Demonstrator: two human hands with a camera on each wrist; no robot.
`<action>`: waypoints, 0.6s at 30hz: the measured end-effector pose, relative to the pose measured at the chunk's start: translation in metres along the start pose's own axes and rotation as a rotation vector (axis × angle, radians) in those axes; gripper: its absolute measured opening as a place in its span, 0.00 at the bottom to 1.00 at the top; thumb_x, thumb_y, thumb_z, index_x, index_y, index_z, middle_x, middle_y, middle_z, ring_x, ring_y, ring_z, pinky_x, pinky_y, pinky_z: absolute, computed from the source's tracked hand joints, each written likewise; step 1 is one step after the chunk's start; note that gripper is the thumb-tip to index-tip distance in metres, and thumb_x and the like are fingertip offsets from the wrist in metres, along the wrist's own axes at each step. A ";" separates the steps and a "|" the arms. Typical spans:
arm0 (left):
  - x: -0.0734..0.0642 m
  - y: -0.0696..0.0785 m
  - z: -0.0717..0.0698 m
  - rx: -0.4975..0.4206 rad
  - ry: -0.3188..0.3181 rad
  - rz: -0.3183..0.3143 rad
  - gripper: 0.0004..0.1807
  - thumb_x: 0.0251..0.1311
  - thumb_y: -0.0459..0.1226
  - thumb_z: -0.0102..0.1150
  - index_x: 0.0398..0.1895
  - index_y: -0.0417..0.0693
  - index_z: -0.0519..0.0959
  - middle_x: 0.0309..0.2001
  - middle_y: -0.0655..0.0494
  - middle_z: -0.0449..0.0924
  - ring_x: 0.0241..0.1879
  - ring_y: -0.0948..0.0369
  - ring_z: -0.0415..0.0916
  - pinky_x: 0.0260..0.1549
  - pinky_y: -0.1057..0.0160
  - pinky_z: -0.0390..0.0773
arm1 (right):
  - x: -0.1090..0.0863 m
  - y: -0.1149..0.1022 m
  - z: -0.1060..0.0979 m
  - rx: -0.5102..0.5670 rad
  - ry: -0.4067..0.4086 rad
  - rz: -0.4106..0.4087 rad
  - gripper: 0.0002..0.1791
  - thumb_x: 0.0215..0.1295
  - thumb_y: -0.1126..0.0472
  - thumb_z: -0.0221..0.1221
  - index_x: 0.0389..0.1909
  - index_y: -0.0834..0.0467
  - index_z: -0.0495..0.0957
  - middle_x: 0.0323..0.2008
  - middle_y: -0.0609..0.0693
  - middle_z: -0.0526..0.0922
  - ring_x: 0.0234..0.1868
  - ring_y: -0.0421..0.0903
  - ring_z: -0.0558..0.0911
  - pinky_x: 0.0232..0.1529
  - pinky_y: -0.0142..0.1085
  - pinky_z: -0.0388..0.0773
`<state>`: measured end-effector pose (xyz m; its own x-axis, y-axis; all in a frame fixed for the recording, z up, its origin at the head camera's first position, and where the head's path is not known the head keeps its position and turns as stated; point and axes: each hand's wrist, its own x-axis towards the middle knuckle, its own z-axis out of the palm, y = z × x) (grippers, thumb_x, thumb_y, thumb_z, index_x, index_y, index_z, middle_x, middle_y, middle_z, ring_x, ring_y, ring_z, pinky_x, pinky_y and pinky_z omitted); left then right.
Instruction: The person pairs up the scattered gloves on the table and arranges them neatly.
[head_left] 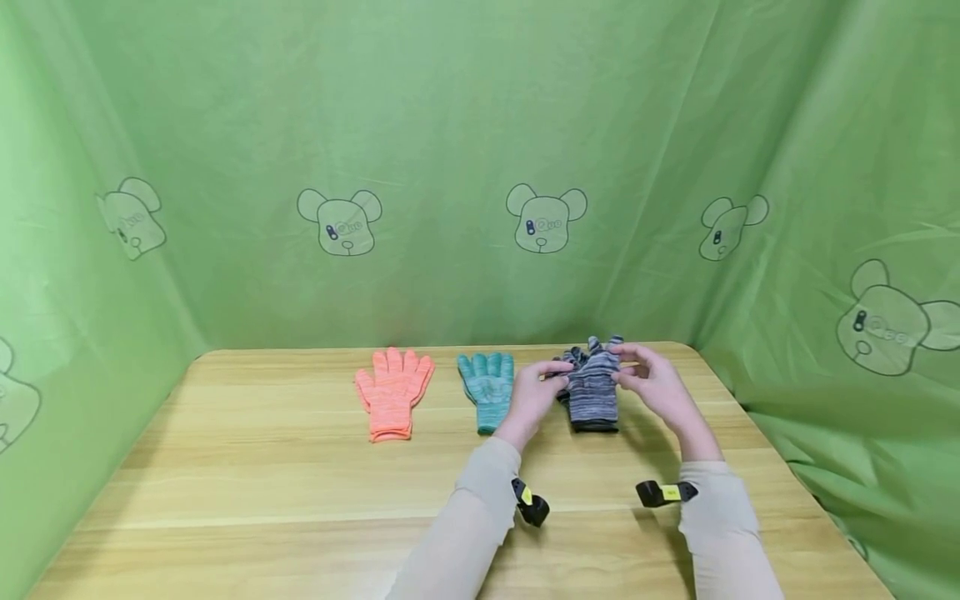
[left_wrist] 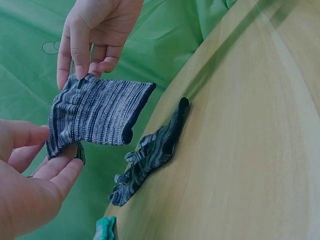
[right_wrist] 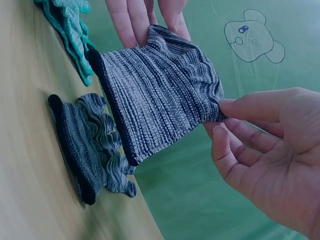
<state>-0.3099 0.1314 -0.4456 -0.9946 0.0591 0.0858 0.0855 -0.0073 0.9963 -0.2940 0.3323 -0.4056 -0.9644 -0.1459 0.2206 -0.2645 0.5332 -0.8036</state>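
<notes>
A grey-and-black striped knit glove (head_left: 594, 400) hangs above the table between both hands, its black-edged cuff toward me. My left hand (head_left: 534, 396) pinches its left side between thumb and fingers, and my right hand (head_left: 660, 387) pinches the right side. In the right wrist view the thumb and fingers of my right hand (right_wrist: 280, 145) meet at the glove's corner. A second striped glove (left_wrist: 155, 150) lies on the table below, mostly hidden behind the held one in the head view.
A teal glove (head_left: 487, 392) lies on the wooden table (head_left: 285, 483) left of my left hand. Farther left is an orange glove (head_left: 392, 396), fingers pointing away. Green fabric (head_left: 450, 100) with bear-head outlines hangs behind the table and along both sides.
</notes>
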 end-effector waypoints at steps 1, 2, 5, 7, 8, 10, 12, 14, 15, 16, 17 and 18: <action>0.001 -0.002 0.000 -0.002 0.001 0.001 0.11 0.56 0.29 0.62 0.41 0.48 0.87 0.53 0.53 0.83 0.55 0.61 0.75 0.46 0.69 0.76 | 0.000 0.001 0.000 -0.002 -0.002 0.007 0.27 0.65 0.70 0.57 0.65 0.68 0.66 0.56 0.71 0.74 0.42 0.37 0.80 0.41 0.29 0.81; 0.001 -0.003 0.000 -0.006 0.001 0.003 0.12 0.57 0.29 0.60 0.41 0.48 0.87 0.53 0.53 0.83 0.54 0.62 0.75 0.44 0.70 0.76 | 0.000 0.003 0.000 -0.004 -0.004 0.013 0.27 0.65 0.70 0.57 0.65 0.68 0.66 0.56 0.71 0.74 0.42 0.37 0.80 0.41 0.28 0.80; 0.002 -0.005 0.000 -0.024 -0.005 -0.002 0.13 0.59 0.28 0.57 0.41 0.48 0.87 0.55 0.51 0.82 0.52 0.63 0.74 0.39 0.71 0.73 | 0.001 0.008 -0.001 -0.012 -0.004 0.027 0.27 0.66 0.69 0.57 0.66 0.68 0.65 0.57 0.70 0.74 0.43 0.38 0.80 0.42 0.27 0.80; 0.002 -0.005 0.000 -0.036 -0.012 -0.005 0.13 0.60 0.28 0.56 0.42 0.48 0.87 0.56 0.50 0.82 0.51 0.63 0.73 0.37 0.71 0.71 | 0.001 0.011 -0.001 -0.017 -0.004 0.032 0.27 0.66 0.68 0.56 0.66 0.68 0.65 0.57 0.70 0.74 0.43 0.39 0.80 0.42 0.28 0.81; 0.002 -0.005 0.000 -0.046 -0.015 -0.010 0.13 0.60 0.28 0.56 0.42 0.48 0.87 0.56 0.49 0.81 0.52 0.63 0.73 0.37 0.71 0.71 | 0.002 0.012 -0.002 -0.021 -0.004 0.034 0.27 0.67 0.68 0.56 0.66 0.68 0.65 0.58 0.70 0.74 0.43 0.39 0.80 0.42 0.28 0.81; 0.002 -0.006 0.000 -0.055 -0.018 -0.020 0.13 0.61 0.28 0.56 0.42 0.48 0.87 0.57 0.50 0.81 0.54 0.62 0.73 0.38 0.71 0.71 | 0.002 0.014 -0.002 -0.021 -0.004 0.038 0.27 0.67 0.68 0.56 0.66 0.68 0.65 0.58 0.70 0.74 0.43 0.38 0.80 0.42 0.28 0.81; 0.002 -0.006 0.000 -0.057 -0.015 -0.024 0.13 0.60 0.28 0.56 0.41 0.48 0.87 0.57 0.50 0.81 0.56 0.61 0.73 0.40 0.71 0.72 | 0.002 0.016 -0.001 -0.021 -0.002 0.041 0.27 0.67 0.68 0.56 0.66 0.67 0.65 0.58 0.70 0.74 0.41 0.37 0.80 0.42 0.27 0.80; 0.002 -0.006 0.000 -0.056 -0.015 -0.030 0.14 0.60 0.28 0.55 0.42 0.49 0.87 0.56 0.52 0.81 0.57 0.61 0.73 0.42 0.70 0.72 | 0.002 0.018 0.000 -0.017 0.003 0.044 0.27 0.66 0.69 0.56 0.66 0.67 0.66 0.57 0.69 0.74 0.41 0.36 0.79 0.42 0.27 0.80; 0.002 -0.006 0.000 -0.054 -0.015 -0.032 0.14 0.60 0.28 0.55 0.42 0.49 0.87 0.56 0.53 0.81 0.57 0.60 0.73 0.43 0.69 0.72 | 0.002 0.018 0.000 -0.012 0.007 0.046 0.27 0.65 0.70 0.56 0.65 0.67 0.66 0.57 0.69 0.74 0.41 0.36 0.80 0.42 0.26 0.80; 0.002 -0.006 0.000 -0.054 -0.016 -0.032 0.14 0.60 0.28 0.55 0.42 0.49 0.87 0.56 0.53 0.82 0.57 0.60 0.73 0.43 0.69 0.73 | 0.002 0.020 0.001 -0.012 0.010 0.047 0.27 0.64 0.71 0.56 0.65 0.67 0.66 0.58 0.69 0.74 0.41 0.36 0.79 0.42 0.26 0.80; 0.002 -0.006 0.000 -0.057 -0.017 -0.034 0.14 0.60 0.28 0.55 0.42 0.49 0.87 0.55 0.54 0.82 0.57 0.60 0.73 0.43 0.68 0.73 | 0.003 0.020 0.002 -0.009 0.012 0.046 0.27 0.64 0.71 0.56 0.65 0.67 0.66 0.58 0.70 0.73 0.41 0.37 0.79 0.42 0.25 0.80; 0.002 -0.007 0.000 -0.060 -0.017 -0.034 0.14 0.60 0.28 0.55 0.43 0.48 0.86 0.55 0.55 0.82 0.58 0.60 0.73 0.44 0.68 0.73 | 0.003 0.021 0.003 -0.007 0.013 0.047 0.28 0.64 0.72 0.56 0.66 0.67 0.66 0.58 0.70 0.73 0.42 0.37 0.79 0.42 0.25 0.79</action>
<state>-0.3122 0.1311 -0.4522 -0.9956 0.0771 0.0523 0.0474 -0.0644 0.9968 -0.3027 0.3409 -0.4237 -0.9757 -0.1093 0.1899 -0.2186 0.5453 -0.8092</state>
